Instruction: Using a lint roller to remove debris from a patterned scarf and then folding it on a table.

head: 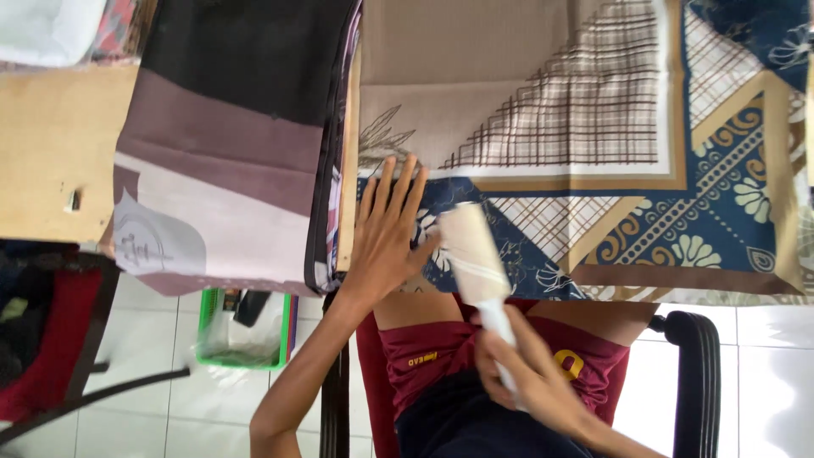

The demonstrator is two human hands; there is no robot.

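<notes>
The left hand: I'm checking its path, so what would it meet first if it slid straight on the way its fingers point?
The left hand lies flat on the blue, beige and brown patterned cloth, fingers pointing away from the person. Going straight on, it would likely just cross more of that cloth, its pale leaf-printed part; nothing else shows there.

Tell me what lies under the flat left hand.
The left hand lies flat on the patterned blue, brown and cream cloth, beside the folded mauve and black fabric stack. The right hand holds a white roller. The surface beneath the cloth is covered.
</notes>
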